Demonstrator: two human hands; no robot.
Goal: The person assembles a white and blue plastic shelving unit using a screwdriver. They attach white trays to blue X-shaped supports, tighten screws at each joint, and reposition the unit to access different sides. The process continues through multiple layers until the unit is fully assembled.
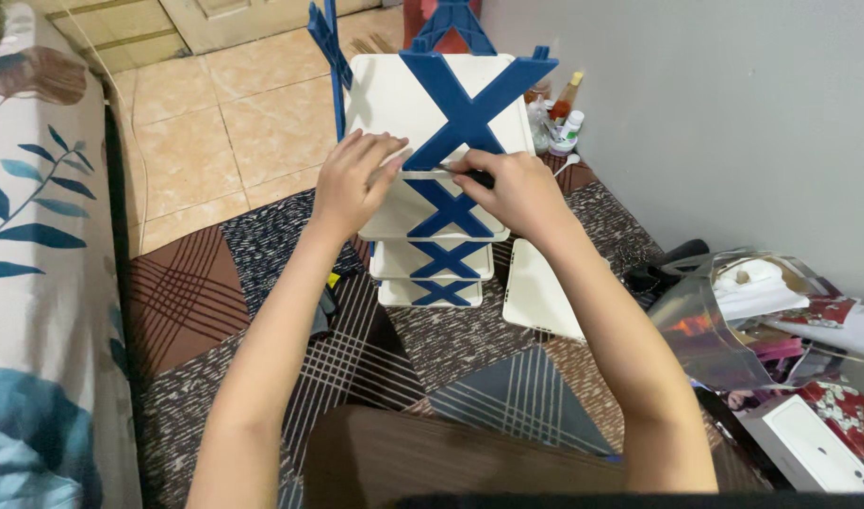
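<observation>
Forearms are seen reaching up from the bottom edge over a patchwork mat (262,311) of brown, grey and dark plaid pieces. A white box (814,443) lies at the lower right amid clear plastic wrap (700,325) and red patterned packaging. A loose white panel (540,292) is laid flat on the mat, just right of the rack's base. A bedsheet (36,283) printed with blue leaves is seen along the left edge.

In the middle, a white rack (432,104) with blue X-shaped braces (469,94) is stood on the mat, its tiers stacked one above the other. The left hand (352,184) is laid against the left front edge of an upper tier, fingers spread flat over the rim; its grip is open, nothing being clasped. The right hand (512,188) is closed on a thin dark tool (474,174), whose tip is pressed at the tier's front rim beside the blue brace. What kind of tool it is cannot be told.

Beyond the rack, small bottles (559,118) are gathered by the grey wall (696,123), and beige floor tiles (234,113) are seen further back.
</observation>
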